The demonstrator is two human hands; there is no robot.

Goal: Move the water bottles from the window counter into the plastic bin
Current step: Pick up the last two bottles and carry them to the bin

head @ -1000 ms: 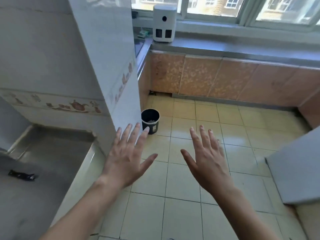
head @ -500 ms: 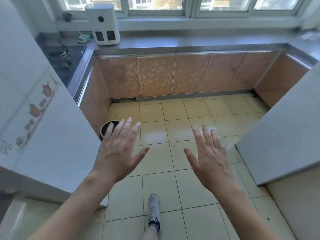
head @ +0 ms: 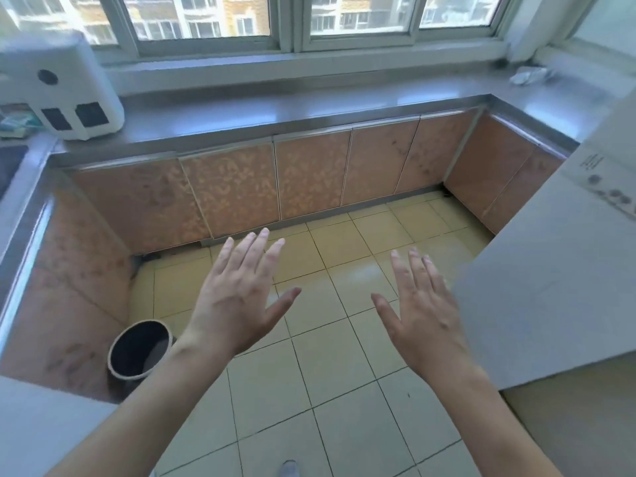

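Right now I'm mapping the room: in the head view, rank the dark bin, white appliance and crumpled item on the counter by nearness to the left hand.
1. Dark bin, on the floor at the left of the left hand.
2. White appliance, far-left counter.
3. Crumpled item, far-right counter corner.

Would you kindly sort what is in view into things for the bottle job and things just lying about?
For the job: window counter; left hand; right hand, both empty. No bottles or plastic bin clearly visible.

Lying about: white appliance; dark bucket; crumpled item.

Appliance on window counter far left — bucket on floor below.
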